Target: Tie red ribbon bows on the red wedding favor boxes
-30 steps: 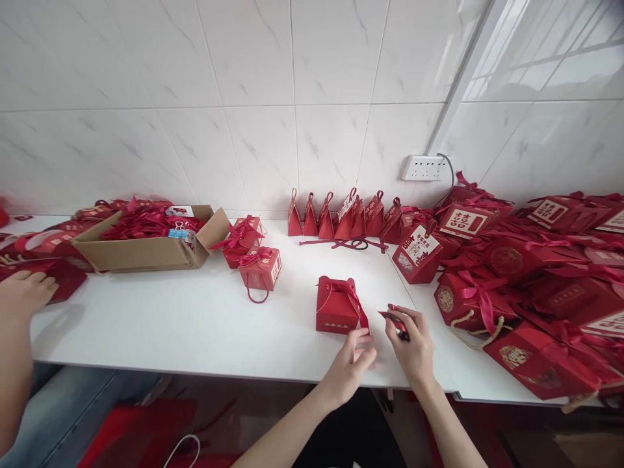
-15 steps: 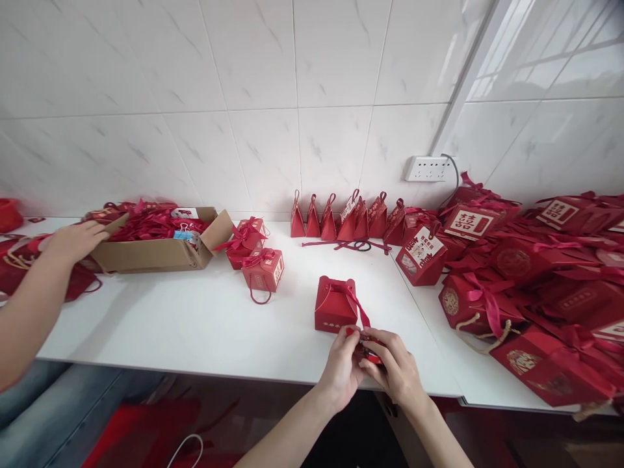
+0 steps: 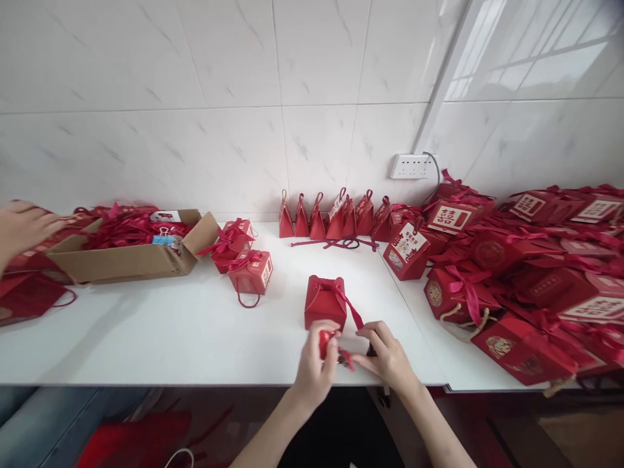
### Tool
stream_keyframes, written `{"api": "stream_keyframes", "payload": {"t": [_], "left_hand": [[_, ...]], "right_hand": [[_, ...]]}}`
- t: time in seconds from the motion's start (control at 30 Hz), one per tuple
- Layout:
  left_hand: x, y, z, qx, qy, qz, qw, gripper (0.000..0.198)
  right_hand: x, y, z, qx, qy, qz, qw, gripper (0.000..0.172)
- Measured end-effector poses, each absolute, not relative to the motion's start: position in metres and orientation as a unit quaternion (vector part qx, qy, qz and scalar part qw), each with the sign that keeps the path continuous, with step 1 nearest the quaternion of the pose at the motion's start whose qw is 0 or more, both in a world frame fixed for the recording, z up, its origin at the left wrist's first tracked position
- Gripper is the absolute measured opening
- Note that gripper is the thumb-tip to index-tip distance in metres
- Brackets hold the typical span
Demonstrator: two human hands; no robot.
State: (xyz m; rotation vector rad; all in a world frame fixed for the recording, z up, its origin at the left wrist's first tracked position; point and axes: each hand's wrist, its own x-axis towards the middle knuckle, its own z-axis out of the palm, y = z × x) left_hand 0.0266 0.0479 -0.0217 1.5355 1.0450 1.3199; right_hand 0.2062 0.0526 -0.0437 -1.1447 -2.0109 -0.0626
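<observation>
A small red gift box (image 3: 324, 302) with a handle top stands on the white table (image 3: 195, 331), right in front of me. A red ribbon (image 3: 355, 313) trails from its top down to my hands. My left hand (image 3: 316, 361) is closed, pinching a bit of red ribbon just below the box. My right hand (image 3: 387, 354) is closed too, fingers pinched on the ribbon's other part, a little to the right. Both hands rest near the table's front edge.
A cardboard box (image 3: 131, 253) of red ribbons sits at the left, with another person's hand (image 3: 22, 224) beside it. Two small ribboned boxes (image 3: 246, 270) stand left of centre. A row of red pouches (image 3: 331, 218) lines the wall. Several red boxes (image 3: 526, 273) are piled at the right.
My hands came together on the ribbon below the gift box and now pull slightly apart. The other person's hand moved from the table's left edge up beside the cardboard box.
</observation>
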Motion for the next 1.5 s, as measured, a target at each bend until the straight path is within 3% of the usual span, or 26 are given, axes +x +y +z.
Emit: {"api": "stream_keyframes", "payload": {"t": [0.1, 0.33, 0.47, 0.67, 0.87, 1.03, 1.3, 1.5], "left_hand": [[-0.010, 0.066, -0.028, 0.602, 0.487, 0.550, 0.313, 0.020], [-0.053, 0.114, -0.031, 0.700, 0.619, 0.334, 0.127, 0.036], [-0.053, 0.117, -0.032, 0.690, 0.640, 0.330, 0.077, 0.042], [-0.043, 0.120, -0.005, 0.716, 0.519, 0.429, 0.182, 0.037], [-0.015, 0.144, 0.031, 0.780, 0.417, 0.366, 0.289, 0.035], [-0.009, 0.143, 0.032, 0.778, 0.425, 0.355, 0.296, 0.021], [-0.002, 0.141, 0.040, 0.780, 0.447, 0.322, 0.298, 0.017], [0.004, 0.148, 0.053, 0.774, 0.437, 0.345, 0.300, 0.013]], "right_hand": [[0.216, 0.066, -0.046, -0.530, -0.748, -0.029, 0.400, 0.023], [0.217, 0.090, -0.051, -0.598, -0.722, 0.023, 0.347, 0.036], [0.217, 0.086, -0.041, -0.591, -0.707, 0.056, 0.385, 0.039], [0.224, 0.091, -0.008, -0.566, -0.702, 0.123, 0.414, 0.034], [0.194, 0.112, 0.033, -0.488, -0.763, 0.178, 0.386, 0.027], [0.184, 0.113, 0.036, -0.514, -0.743, 0.227, 0.363, 0.016], [0.182, 0.120, 0.041, -0.504, -0.700, 0.315, 0.395, 0.014], [0.184, 0.131, 0.063, -0.499, -0.736, 0.275, 0.366, 0.014]]}}
